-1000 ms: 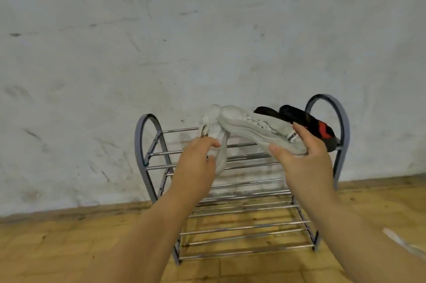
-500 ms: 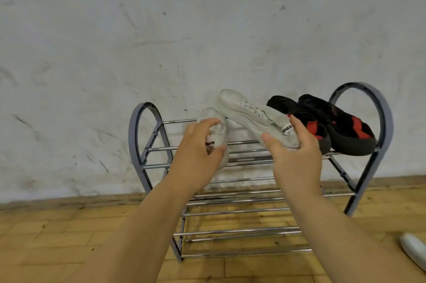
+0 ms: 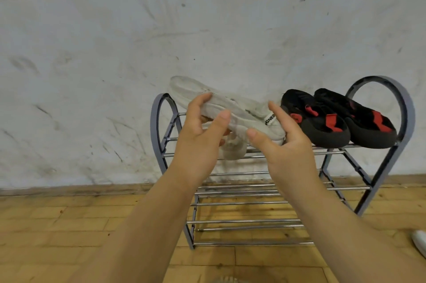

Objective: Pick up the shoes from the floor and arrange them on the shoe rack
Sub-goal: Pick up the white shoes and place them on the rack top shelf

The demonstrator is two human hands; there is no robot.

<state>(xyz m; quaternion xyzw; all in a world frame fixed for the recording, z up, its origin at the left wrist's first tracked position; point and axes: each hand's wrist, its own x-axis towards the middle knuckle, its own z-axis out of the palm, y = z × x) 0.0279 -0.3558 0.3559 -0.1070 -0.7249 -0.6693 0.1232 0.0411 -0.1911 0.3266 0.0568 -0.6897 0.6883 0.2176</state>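
A metal shoe rack (image 3: 406,107) stands against the wall. Two black shoes with red patches (image 3: 322,121) (image 3: 371,126) sit side by side at the right end of its top shelf. To their left I hold a white sneaker (image 3: 244,114) over the top shelf, sole side up and tilted. My left hand (image 3: 198,137) wraps its front part, thumb in front and fingers behind. My right hand (image 3: 288,151) pinches its heel by the label. A second white sneaker (image 3: 232,152) lies below my left hand on the top rails, mostly hidden.
The white scuffed wall (image 3: 115,52) is right behind the rack. The floor (image 3: 69,225) is wooden parquet. A white object (image 3: 420,241) lies on the floor at the right edge. The rack's lower shelves (image 3: 249,221) hold nothing.
My view has shifted left, so the rack now sits further right. My left hand has let go of the second white sneaker and taken the front of the first one.
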